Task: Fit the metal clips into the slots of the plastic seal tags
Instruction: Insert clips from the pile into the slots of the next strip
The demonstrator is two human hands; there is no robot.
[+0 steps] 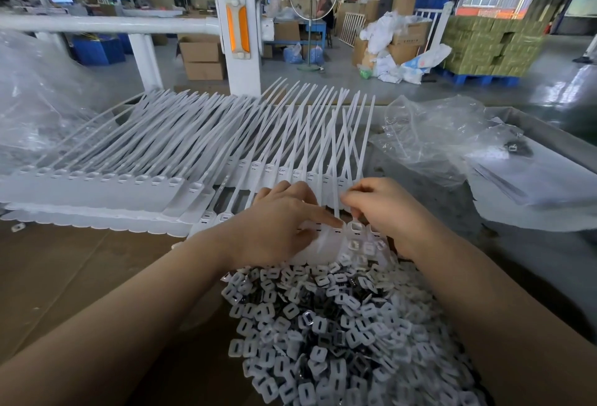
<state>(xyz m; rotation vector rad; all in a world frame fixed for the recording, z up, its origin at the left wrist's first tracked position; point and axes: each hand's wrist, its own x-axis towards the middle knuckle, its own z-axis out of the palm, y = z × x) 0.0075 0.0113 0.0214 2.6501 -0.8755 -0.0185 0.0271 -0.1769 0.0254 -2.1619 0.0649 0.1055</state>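
A strip of white plastic seal tags [326, 245] lies just beyond a big pile of metal clips [323, 325]. My left hand [281, 224] rests on the strip, its straight index finger pressing the slot end of one tag [337, 224]. My right hand [384, 208] hovers over the neighbouring tag head [356, 228], fingers curled and pinching what looks like a small clip just above its slot. The fingertips mostly hide the clip. More rows of tags [168, 153] fan out behind, straps pointing away from me.
Crumpled clear plastic bags lie at the right [433, 137] and far left [38, 98]. Brown cardboard [64, 270] covers the table at the left. A white railing post [240, 34] stands behind the table, and one stray clip [17, 227] lies at the left.
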